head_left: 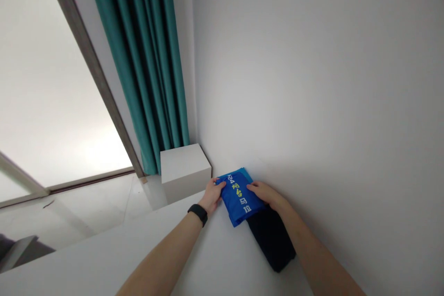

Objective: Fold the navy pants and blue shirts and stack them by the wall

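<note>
A folded blue garment (pixel 239 196) with yellow print lies on a white surface (pixel 138 249) against the wall, near the corner. My left hand (pixel 213 194) grips its left edge, fingers curled over the cloth. My right hand (pixel 265 193) presses on its right edge, fingers closed on the fabric. A black folded garment (pixel 272 238) lies just behind the blue one, under my right forearm. A black band sits on my left wrist.
A white box-shaped stand (pixel 185 169) stands in the room's corner beyond the surface. Teal curtains (pixel 149 64) hang beside a large bright window (pixel 45 101). A plain white wall (pixel 329 101) runs along the right. A pale floor lies below at the left.
</note>
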`<state>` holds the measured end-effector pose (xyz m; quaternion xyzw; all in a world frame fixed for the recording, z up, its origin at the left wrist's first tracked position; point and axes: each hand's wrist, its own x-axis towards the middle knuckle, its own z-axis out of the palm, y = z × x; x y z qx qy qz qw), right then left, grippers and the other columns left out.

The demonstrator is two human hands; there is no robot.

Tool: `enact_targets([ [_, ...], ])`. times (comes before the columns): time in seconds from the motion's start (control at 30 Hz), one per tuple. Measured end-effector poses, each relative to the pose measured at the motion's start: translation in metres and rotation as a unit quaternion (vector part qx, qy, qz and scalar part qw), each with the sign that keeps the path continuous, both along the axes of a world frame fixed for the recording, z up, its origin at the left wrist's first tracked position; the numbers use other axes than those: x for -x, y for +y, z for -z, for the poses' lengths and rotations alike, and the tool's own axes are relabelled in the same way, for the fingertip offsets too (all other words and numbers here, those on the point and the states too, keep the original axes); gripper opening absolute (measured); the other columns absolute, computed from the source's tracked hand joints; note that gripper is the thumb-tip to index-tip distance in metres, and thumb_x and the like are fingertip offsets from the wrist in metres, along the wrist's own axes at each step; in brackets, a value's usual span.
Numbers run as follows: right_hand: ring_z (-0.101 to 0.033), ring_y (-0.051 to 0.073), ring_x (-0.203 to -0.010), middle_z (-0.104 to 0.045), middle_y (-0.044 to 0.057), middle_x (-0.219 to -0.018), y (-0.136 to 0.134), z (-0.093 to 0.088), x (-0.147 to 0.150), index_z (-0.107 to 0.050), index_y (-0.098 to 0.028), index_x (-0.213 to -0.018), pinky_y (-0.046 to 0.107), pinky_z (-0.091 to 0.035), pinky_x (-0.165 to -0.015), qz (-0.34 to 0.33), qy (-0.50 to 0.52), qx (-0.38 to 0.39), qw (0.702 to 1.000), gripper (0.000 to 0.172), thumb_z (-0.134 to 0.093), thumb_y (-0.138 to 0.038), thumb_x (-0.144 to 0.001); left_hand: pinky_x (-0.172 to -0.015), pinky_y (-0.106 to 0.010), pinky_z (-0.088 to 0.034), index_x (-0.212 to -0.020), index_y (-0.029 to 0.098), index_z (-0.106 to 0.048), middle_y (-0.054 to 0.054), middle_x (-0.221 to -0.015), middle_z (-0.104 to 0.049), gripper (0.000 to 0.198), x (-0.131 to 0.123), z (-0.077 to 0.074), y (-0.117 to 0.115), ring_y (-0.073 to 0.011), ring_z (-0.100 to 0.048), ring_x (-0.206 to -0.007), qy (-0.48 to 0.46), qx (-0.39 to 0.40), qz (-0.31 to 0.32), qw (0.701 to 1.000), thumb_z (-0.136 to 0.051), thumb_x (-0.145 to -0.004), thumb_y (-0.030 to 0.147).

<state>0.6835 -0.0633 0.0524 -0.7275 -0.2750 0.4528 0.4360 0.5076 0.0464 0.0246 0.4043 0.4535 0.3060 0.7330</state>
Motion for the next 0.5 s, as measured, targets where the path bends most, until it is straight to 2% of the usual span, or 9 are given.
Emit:
enact_targets([
  [0.1, -0.063, 0.017, -0.055, -0.072, 0.003, -0.073, -0.017, -0.003, 0.005, -0.064, -0.021, -0.109, 0.027, -0.048, -0.048, -0.013, -0.001, 0.017, 1.000, 0.043, -0.076, -0.036, -0.071, -0.047, -0.019, -0.039, -0.107, 0.021, -0.052, 0.002, -0.070, -0.065, 0.038, 0.001, 0.002, 0.000, -0.0122, -0.062, -0.055, -0.009, -0.003, -0.002, 1.000, -0.076, -0.077, 0.024],
  [0.2, -0.058, 0.014, -0.048, -0.070, 0.000, -0.068, -0.030, -0.004, 0.009, -0.059, -0.022, -0.119, 0.022, -0.042, -0.042, -0.019, 0.008, 0.006, 1.000, 0.054, -0.077, -0.030, -0.069, -0.051, -0.020, -0.043, -0.106, 0.020, -0.053, 0.001, -0.074, -0.067, 0.041, 0.001, 0.002, 0.000, -0.0129, -0.063, -0.059, -0.019, -0.006, 0.000, 1.000, -0.079, -0.075, 0.028],
  [0.33, -0.060, 0.016, -0.054, -0.070, 0.002, -0.074, -0.038, -0.007, 0.015, -0.058, -0.022, -0.119, 0.023, -0.044, -0.041, 0.012, 0.021, -0.039, 0.999, 0.052, -0.075, -0.027, -0.070, -0.052, -0.020, -0.045, -0.104, 0.020, -0.054, 0.001, -0.074, -0.066, 0.040, 0.003, -0.005, -0.001, -0.0124, -0.063, -0.059, -0.028, -0.019, 0.006, 0.999, -0.080, -0.074, 0.028],
  [0.5, -0.065, 0.018, -0.076, -0.070, 0.005, -0.094, -0.037, -0.011, 0.023, -0.060, -0.024, -0.113, 0.027, -0.054, -0.056, 0.090, 0.030, -0.116, 0.989, 0.040, -0.069, -0.029, -0.075, -0.049, -0.019, -0.043, -0.107, 0.020, -0.053, 0.001, -0.074, -0.065, 0.037, -0.001, -0.015, 0.007, -0.0115, -0.062, -0.058, -0.044, -0.042, 0.013, 0.998, -0.076, -0.079, 0.026],
])
